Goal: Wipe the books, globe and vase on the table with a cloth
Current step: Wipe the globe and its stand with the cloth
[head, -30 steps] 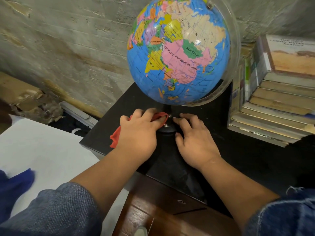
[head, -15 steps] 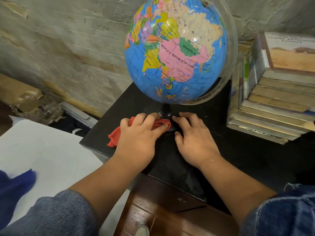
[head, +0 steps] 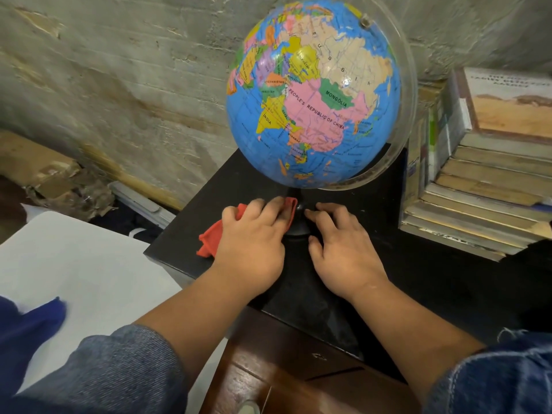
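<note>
A blue political globe (head: 313,94) in a clear arc frame stands on a black base (head: 298,227) on the black table top (head: 388,264). My left hand (head: 254,240) presses a red cloth (head: 212,237) flat against the left side of the base. My right hand (head: 343,243) rests on the right side of the base, fingers slightly bent, steadying it. A stack of old books (head: 490,174) lies to the right of the globe. No vase is in view.
A rough concrete wall (head: 119,85) runs behind the table. A white surface (head: 83,264) lies at the lower left, with cardboard scraps (head: 53,180) on the floor beyond it. A brown wooden drawer front (head: 298,383) sits below the table edge.
My left hand and the cloth slid slightly along the base of the globe, up toward its stem. My right hand stayed in place.
</note>
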The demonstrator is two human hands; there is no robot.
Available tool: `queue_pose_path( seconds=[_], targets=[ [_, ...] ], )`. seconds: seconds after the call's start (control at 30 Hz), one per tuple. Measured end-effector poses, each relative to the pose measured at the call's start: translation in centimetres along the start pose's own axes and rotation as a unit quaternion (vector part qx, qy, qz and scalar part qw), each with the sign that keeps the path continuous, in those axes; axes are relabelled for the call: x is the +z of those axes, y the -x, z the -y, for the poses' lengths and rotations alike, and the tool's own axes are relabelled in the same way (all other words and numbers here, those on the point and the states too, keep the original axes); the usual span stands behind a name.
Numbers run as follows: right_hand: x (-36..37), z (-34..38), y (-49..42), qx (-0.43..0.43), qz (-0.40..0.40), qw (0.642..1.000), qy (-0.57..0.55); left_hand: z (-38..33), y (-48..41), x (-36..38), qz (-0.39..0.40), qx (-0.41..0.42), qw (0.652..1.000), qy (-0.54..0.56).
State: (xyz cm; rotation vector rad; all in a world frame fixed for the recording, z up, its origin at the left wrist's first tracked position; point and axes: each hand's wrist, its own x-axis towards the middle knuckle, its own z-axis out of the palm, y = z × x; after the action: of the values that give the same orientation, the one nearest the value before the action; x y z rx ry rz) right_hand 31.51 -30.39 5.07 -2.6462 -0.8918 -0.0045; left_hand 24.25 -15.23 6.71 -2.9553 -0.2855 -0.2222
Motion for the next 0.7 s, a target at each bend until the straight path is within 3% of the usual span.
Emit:
queue_pose_path(
  seconds=[0.17, 0.27, 0.5, 0.6, 0.7],
  targets=[
    [0.1, 0.0, 0.1, 0.001, -0.002, 1.000, 0.002, 0.5, -1.1, -0.1, -0.014, -0.065, 0.997, 0.039],
    [-0.1, 0.1, 0.0, 0.000, -0.004, 1.000, 0.005, -0.5, -1.0, -0.3, -0.003, -0.041, 0.999, 0.036],
    [0.0, 0.1, -0.1, 0.003, -0.006, 1.000, 0.000, 2.5, -4.3, -0.6, 0.087, -0.090, 0.988, 0.092],
    [0.1, 0.1, -0.1, 0.001, -0.006, 1.000, 0.005, 1.4, -3.0, -0.5, 0.052, -0.078, 0.994, 0.064],
    [0.2, 0.1, -0.1, -0.005, -0.015, 1.000, 0.001, -1.1, 0.4, -0.2, -0.003, -0.013, 0.999, 0.030]
  ],
)
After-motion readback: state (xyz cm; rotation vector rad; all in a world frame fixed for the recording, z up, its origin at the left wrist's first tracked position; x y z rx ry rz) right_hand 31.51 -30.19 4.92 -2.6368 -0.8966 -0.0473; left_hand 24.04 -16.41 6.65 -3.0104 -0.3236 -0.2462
